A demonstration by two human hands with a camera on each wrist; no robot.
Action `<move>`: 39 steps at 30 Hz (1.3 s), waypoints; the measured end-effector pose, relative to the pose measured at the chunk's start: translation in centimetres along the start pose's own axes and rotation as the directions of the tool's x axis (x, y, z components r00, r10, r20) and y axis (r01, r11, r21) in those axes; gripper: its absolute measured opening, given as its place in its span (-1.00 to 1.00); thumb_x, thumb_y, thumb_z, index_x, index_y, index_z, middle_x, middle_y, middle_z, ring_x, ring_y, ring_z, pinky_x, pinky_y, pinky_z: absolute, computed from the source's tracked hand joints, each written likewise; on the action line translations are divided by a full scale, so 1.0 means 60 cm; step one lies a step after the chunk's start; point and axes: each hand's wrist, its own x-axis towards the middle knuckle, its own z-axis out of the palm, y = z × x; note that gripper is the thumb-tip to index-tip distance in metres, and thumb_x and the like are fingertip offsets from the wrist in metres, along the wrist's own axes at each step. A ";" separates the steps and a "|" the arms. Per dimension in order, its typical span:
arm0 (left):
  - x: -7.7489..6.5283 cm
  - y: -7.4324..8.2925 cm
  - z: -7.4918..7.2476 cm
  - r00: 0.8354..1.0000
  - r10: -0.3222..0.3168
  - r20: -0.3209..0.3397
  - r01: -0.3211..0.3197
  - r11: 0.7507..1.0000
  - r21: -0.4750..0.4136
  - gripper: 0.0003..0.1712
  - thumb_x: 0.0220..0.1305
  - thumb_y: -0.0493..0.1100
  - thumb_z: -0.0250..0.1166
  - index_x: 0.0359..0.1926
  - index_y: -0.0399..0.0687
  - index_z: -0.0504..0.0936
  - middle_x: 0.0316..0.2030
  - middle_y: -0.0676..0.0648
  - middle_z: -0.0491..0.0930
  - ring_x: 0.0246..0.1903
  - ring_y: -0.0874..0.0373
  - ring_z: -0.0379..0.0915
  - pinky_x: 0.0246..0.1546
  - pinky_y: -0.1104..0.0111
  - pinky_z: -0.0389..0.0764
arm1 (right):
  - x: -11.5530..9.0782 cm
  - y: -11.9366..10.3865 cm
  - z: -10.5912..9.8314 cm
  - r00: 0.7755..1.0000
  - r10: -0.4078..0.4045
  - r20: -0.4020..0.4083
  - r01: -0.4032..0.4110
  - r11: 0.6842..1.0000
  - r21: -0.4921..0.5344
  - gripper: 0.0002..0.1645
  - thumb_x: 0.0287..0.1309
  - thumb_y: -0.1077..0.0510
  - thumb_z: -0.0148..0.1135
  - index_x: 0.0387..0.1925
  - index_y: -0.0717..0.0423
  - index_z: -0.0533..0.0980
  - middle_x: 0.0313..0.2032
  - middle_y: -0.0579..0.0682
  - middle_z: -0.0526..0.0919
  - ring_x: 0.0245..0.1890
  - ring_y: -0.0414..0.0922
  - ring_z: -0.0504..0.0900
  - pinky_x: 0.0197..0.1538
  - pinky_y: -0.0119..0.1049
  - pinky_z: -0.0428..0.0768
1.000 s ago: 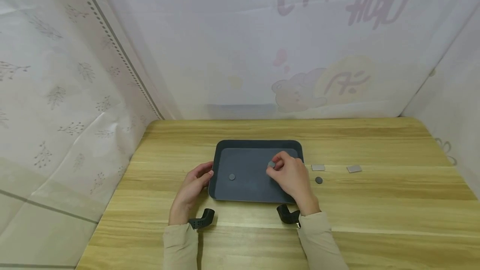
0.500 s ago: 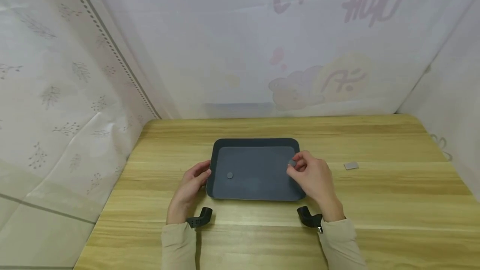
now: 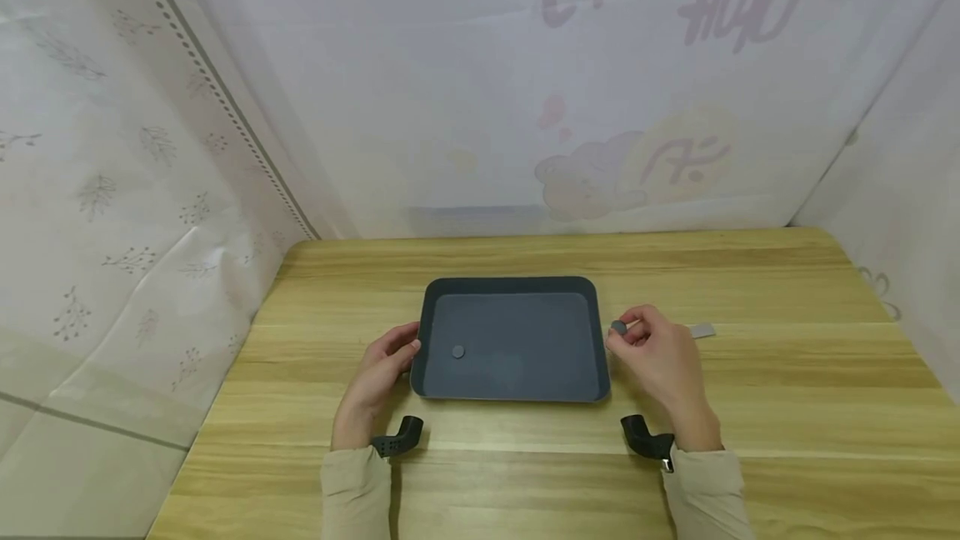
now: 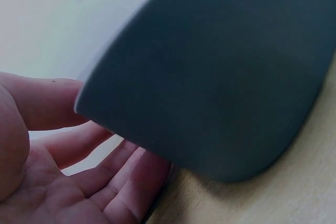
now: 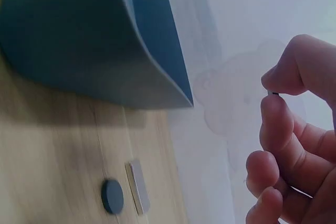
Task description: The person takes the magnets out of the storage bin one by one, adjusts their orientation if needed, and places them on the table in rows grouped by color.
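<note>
My right hand (image 3: 663,357) pinches a small grey disc (image 3: 618,327) between thumb and forefinger, just beyond the right side of the dark grey tray (image 3: 517,386). In the right wrist view only a thin edge of the held disc (image 5: 273,93) shows. Inside the tray, toward its left, lies a second grey disc (image 3: 458,352). At the tray's left side my left hand (image 3: 382,365) grips the rim, thumb at the edge and fingers beneath, as the left wrist view shows.
On the wooden table (image 3: 510,473), right of the tray, the right wrist view shows a dark disc (image 5: 112,196) beside a thin rectangular piece (image 5: 137,186). Another light rectangular piece (image 3: 703,331) sticks out behind my right hand. A printed cloth (image 3: 450,107) hangs behind the table.
My right hand has moved right with the disc, from over the tray to past its right side. My left hand stays at the rim.
</note>
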 end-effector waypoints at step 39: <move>0.002 0.000 0.000 1.000 -0.017 0.007 0.017 1.000 -0.005 -0.50 0.43 -0.26 0.05 0.34 -0.28 0.31 0.28 -0.30 0.36 0.01 0.20 0.43 -0.07 0.47 0.48 | -0.003 0.092 -0.037 0.902 0.246 0.355 -0.189 0.964 -0.186 -0.71 0.05 0.05 0.25 -0.26 0.18 0.53 -0.46 -0.05 0.60 -0.48 -0.17 0.47 -0.38 -0.31 0.37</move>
